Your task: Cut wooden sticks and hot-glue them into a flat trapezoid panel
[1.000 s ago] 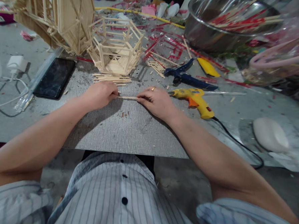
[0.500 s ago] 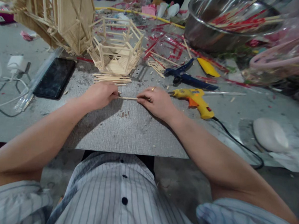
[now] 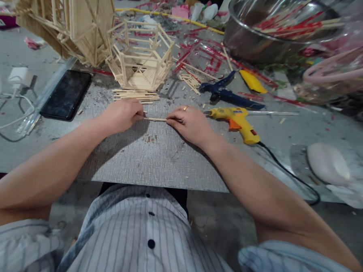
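A thin wooden stick point(image 3: 155, 119) lies level just over the grey table point(image 3: 131, 162), pinched at both ends. My left hand point(image 3: 123, 113) is closed on its left end, and my right hand point(image 3: 190, 124), with a ring on one finger, grips the right end. Behind my left hand is a row of similar loose sticks point(image 3: 136, 96). Beyond them stands an open six-sided frame built of sticks point(image 3: 139, 62). A yellow hot glue gun point(image 3: 235, 118) rests on its side to the right of my right hand.
At the back left rises a larger stick structure point(image 3: 86, 25). A black phone point(image 3: 66, 95) and a white charger point(image 3: 20, 78) lie on the left. Dark blue cutters point(image 3: 229, 96), a metal bowl point(image 3: 250, 46) of wrapped sticks and a white rounded object point(image 3: 328, 163) are on the right.
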`<action>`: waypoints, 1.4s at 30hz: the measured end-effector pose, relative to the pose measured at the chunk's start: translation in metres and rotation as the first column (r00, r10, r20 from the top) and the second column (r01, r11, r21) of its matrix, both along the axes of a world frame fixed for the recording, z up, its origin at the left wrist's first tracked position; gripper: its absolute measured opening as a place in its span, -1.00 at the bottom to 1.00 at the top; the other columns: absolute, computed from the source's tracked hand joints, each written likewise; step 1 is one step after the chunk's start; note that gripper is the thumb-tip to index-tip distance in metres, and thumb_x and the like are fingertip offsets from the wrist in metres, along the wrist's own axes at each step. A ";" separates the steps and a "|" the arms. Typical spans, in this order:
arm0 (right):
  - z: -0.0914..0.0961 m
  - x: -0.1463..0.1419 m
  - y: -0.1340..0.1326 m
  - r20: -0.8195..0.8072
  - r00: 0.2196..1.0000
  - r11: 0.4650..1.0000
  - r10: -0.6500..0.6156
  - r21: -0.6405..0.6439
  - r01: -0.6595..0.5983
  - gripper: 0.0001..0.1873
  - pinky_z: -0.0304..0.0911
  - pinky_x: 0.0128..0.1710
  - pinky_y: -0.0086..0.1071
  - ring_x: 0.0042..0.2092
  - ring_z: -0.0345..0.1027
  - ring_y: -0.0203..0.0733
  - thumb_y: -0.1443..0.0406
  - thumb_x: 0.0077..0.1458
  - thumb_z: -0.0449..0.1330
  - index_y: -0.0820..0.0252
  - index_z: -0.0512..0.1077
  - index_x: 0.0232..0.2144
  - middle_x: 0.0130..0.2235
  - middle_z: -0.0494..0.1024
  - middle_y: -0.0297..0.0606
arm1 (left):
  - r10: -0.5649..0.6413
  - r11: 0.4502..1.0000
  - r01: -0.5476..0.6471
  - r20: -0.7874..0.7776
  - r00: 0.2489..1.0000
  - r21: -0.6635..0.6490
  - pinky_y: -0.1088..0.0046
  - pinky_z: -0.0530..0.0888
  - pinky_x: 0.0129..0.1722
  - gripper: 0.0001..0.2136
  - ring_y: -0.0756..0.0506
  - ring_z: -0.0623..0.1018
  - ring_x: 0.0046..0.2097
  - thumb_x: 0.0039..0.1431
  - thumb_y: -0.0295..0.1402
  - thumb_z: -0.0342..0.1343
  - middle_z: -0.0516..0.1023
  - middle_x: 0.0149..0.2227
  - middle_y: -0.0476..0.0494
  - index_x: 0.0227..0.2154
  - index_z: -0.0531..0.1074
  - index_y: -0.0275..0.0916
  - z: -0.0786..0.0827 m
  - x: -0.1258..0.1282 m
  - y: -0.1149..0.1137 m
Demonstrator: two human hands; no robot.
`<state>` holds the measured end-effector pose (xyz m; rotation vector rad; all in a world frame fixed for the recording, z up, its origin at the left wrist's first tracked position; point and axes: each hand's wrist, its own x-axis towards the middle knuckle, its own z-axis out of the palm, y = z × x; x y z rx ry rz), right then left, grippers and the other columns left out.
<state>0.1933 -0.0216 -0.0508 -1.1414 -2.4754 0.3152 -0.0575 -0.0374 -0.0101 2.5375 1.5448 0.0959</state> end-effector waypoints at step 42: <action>0.002 -0.001 -0.002 -0.005 1.000 1.000 -0.010 -0.022 0.010 -0.74 0.29 -0.07 -0.17 -0.10 0.42 -0.02 0.19 0.32 0.12 0.11 0.60 -0.23 -0.19 0.58 -0.12 | -0.021 0.999 0.021 0.013 1.000 0.041 0.27 0.45 -0.11 -0.77 -0.22 0.55 -0.08 0.28 -0.36 -0.01 0.62 -0.20 -0.24 -0.27 0.57 -0.21 -0.001 -0.002 -0.001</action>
